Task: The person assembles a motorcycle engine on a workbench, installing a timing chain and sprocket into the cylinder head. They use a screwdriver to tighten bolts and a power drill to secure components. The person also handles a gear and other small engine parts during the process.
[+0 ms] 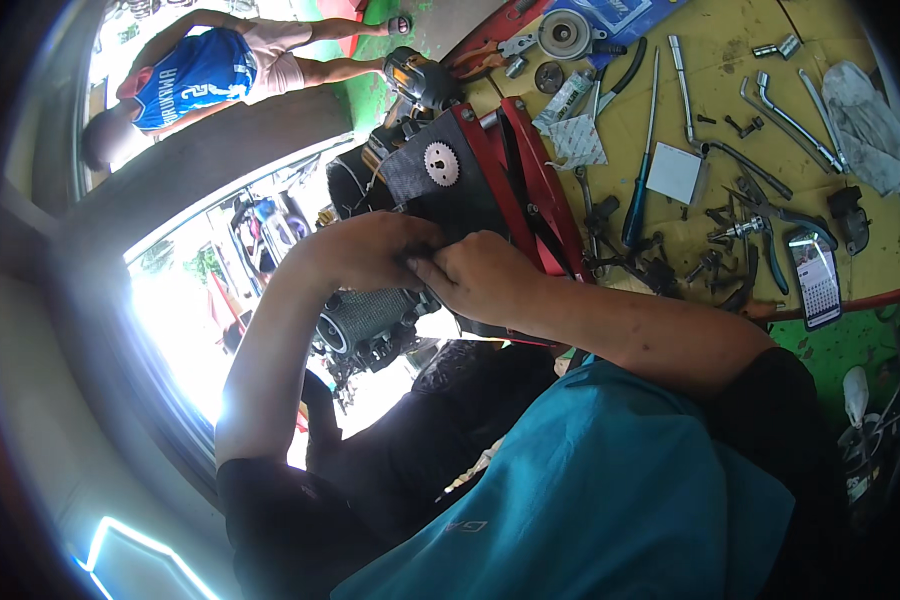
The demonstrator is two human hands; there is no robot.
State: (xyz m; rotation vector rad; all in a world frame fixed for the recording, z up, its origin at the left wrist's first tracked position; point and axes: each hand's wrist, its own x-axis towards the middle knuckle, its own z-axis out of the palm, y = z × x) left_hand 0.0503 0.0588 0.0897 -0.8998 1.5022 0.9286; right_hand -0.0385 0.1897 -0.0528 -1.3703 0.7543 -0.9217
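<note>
My left hand (375,248) and my right hand (478,272) meet in front of me, fingertips pressed together. Both are curled closed, and whatever lies between the fingers is hidden. Dark smudges show on the fingers. Just below my left hand is a grey, textured, cylinder-shaped machine part (372,318) with a round open end. Beyond my hands, a pale toothed sprocket (441,164) lies on a dark surface (407,172) beside a red metal frame (540,200).
On the right, a yellow worktop (720,92) holds a screwdriver (637,200), pliers (775,262), a socket wrench (682,85), a white square (675,174), a phone (816,280) and several bolts. A yellow-black power tool (420,80) sits farther back. A person in a blue jersey (198,80) stands at upper left.
</note>
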